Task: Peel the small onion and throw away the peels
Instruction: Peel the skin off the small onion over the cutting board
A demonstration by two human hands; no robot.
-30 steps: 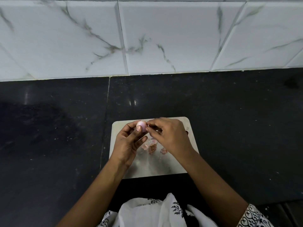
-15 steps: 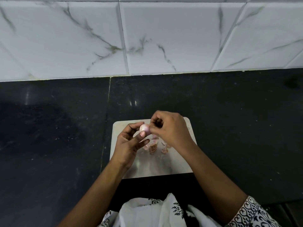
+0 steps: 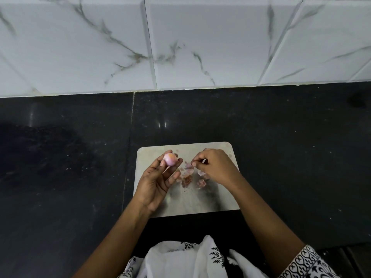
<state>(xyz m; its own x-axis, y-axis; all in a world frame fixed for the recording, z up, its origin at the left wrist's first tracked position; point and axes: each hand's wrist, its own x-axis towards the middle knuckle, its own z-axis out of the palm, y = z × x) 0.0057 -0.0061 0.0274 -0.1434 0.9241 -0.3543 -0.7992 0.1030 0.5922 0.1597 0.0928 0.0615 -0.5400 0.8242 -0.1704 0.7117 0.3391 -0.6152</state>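
A small pink peeled onion [image 3: 169,159] sits at the fingertips of my left hand [image 3: 158,181], which holds it palm up over the left part of a pale cutting board [image 3: 192,203]. My right hand [image 3: 214,167] hovers over the board's right side with its thumb and forefinger pinched together, apparently on a thin bit of peel. Several pinkish-brown onion peels [image 3: 187,177] lie on the board between and under the two hands.
The board rests on a dark stone counter [image 3: 291,157] near its front edge. A white marble-patterned tiled wall [image 3: 200,47] rises behind the counter. My white patterned clothing [image 3: 190,259] shows at the bottom.
My hands have come apart. The right hand has left the onion and moved right and down over the peels, while the left hand has turned palm up with the onion.
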